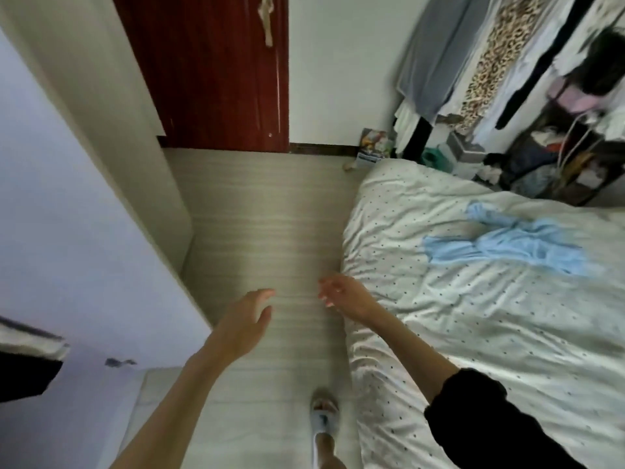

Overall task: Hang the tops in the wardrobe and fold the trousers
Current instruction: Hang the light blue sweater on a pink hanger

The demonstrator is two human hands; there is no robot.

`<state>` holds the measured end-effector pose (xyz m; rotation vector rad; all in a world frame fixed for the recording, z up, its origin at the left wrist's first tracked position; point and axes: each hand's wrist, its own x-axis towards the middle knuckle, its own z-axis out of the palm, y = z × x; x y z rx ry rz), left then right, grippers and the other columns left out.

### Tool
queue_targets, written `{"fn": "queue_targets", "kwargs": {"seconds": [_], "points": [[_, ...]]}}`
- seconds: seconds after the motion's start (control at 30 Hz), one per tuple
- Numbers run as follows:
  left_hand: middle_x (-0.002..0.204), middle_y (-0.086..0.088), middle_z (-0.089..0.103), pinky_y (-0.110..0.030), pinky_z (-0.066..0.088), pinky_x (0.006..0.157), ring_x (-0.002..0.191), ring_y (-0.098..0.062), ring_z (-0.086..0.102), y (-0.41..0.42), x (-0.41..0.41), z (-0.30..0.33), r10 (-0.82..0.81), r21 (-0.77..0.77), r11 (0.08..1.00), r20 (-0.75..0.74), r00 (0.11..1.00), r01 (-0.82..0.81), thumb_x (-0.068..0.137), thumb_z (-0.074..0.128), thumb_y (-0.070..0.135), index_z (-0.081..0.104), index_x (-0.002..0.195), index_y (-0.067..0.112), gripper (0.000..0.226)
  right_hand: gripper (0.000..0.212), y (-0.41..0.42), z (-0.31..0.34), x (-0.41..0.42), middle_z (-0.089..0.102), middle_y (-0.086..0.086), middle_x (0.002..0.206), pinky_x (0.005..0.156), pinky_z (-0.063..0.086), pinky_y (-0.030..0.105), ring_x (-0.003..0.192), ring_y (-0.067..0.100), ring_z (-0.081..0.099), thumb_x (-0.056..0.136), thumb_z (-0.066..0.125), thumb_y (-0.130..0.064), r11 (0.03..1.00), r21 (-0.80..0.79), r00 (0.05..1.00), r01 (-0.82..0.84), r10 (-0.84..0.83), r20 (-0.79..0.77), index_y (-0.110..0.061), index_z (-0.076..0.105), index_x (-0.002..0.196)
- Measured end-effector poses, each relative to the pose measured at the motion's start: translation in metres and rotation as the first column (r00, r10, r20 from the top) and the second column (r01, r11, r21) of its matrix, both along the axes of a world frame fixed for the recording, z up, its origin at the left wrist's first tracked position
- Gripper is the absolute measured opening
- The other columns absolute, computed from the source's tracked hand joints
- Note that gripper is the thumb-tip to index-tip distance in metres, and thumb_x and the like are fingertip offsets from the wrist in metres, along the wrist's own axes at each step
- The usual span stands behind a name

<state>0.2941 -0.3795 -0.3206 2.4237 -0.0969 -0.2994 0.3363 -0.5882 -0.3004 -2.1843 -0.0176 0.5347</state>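
A light blue garment (507, 247) lies crumpled on the dotted bedspread (473, 333) at the right. Both my hands hang over the floor beside the bed, well to the left of the garment. My left hand (241, 321) is empty with its fingers spread. My right hand (341, 292) is also empty, fingers apart, close to the bed's edge. An open clothes rack (527, 55) with several hanging tops stands at the top right behind the bed. The white wardrobe (67, 214) fills the left side.
A dark red door (216, 72) stands at the far end of the striped floor (263, 214). Boxes and piled clothes (541, 157) sit under the rack. My slippered foot (323, 421) is on the floor near the bed.
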Motion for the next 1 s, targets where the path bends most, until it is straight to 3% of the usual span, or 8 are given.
{"fn": "queue_targets", "kwargs": {"seconds": [0.1,0.2,0.3,0.37,0.63,0.8,0.9,1.0], "points": [[0.138,-0.004,0.048,-0.021,0.027,0.103,0.128,-0.017,0.044,-0.069,0.042,-0.006,-0.127,-0.005,0.992,-0.014,0.992,0.127,0.099,0.043,0.018,0.045,0.136,0.013,0.038,0.033,-0.081,-0.009,0.013,0.063,0.017,0.117,0.074,0.045,0.020,0.104,0.029,0.062,0.099,0.044,-0.016,0.990,-0.017,0.990,0.140,-0.140,0.020,-0.006,0.050,0.129],[0.135,-0.004,0.052,-0.027,0.034,0.104,0.125,-0.017,0.048,-0.134,0.085,-0.013,-0.210,-0.040,0.977,-0.025,0.977,0.209,0.097,0.045,0.017,0.048,0.134,0.015,0.036,0.031,-0.149,-0.018,0.035,0.064,0.014,0.115,0.067,0.045,0.020,0.101,0.030,0.063,0.099,0.044,-0.019,0.969,-0.022,0.969,0.246,-0.246,-0.001,-0.012,0.050,0.129],[0.136,0.000,0.051,-0.021,0.036,0.100,0.125,-0.013,0.048,-0.217,0.138,-0.032,-0.303,-0.057,0.952,-0.047,0.952,0.300,0.099,0.043,0.020,0.048,0.134,0.019,0.036,0.031,-0.232,-0.030,0.070,0.065,0.015,0.114,0.084,0.045,0.028,0.102,0.029,0.063,0.098,0.044,-0.019,0.934,-0.062,0.936,0.351,-0.351,0.012,-0.012,0.050,0.128],[0.139,-0.001,0.048,-0.023,0.035,0.102,0.127,-0.014,0.045,-0.277,0.170,-0.050,-0.372,-0.052,0.928,-0.107,0.922,0.368,0.099,0.040,0.019,0.045,0.136,0.020,0.037,0.032,-0.289,-0.043,0.093,0.065,0.014,0.116,0.087,0.041,0.026,0.105,0.027,0.062,0.098,0.044,-0.019,0.905,-0.132,0.914,0.404,-0.403,0.038,-0.013,0.050,0.129],[0.138,0.000,0.047,-0.025,0.038,0.099,0.123,-0.014,0.048,-0.405,0.243,-0.086,-0.494,0.034,0.862,-0.163,0.854,0.505,0.100,0.038,0.018,0.044,0.136,0.018,0.037,0.038,-0.415,-0.086,0.152,0.058,0.011,0.128,0.099,0.037,0.031,0.121,0.026,0.051,0.099,0.040,-0.019,0.866,-0.340,0.927,0.368,-0.369,0.064,-0.012,0.043,0.137],[0.139,0.002,0.045,-0.019,0.036,0.092,0.120,-0.012,0.049,-0.465,0.271,-0.127,-0.530,0.043,0.832,-0.229,0.816,0.553,0.100,0.038,0.019,0.043,0.137,0.020,0.038,0.048,-0.501,-0.135,0.188,0.038,0.007,0.145,0.105,0.030,0.042,0.132,0.024,0.036,0.098,0.041,-0.025,0.637,-0.703,0.942,0.317,-0.300,0.153,-0.018,0.028,0.144],[0.137,0.002,0.047,-0.014,0.032,0.090,0.121,-0.012,0.048,-0.486,0.279,-0.151,-0.512,0.046,0.843,-0.231,0.827,0.535,0.099,0.040,0.018,0.045,0.135,0.018,0.036,0.060,-0.539,-0.160,0.212,0.018,0.005,0.155,0.112,0.020,0.047,0.143,0.022,0.015,0.097,0.044,-0.021,0.558,-0.763,0.937,0.326,-0.301,0.180,-0.022,0.015,0.149],[0.136,0.000,0.050,-0.018,0.033,0.096,0.122,-0.013,0.049,-0.504,0.291,-0.170,-0.507,0.033,0.851,-0.211,0.836,0.524,0.097,0.044,0.014,0.047,0.134,0.015,0.037,0.072,-0.570,-0.180,0.237,0.001,0.005,0.159,0.113,0.012,0.053,0.146,0.026,0.001,0.096,0.048,-0.027,0.516,-0.797,0.935,0.313,-0.316,0.162,-0.027,0.001,0.151]]}}
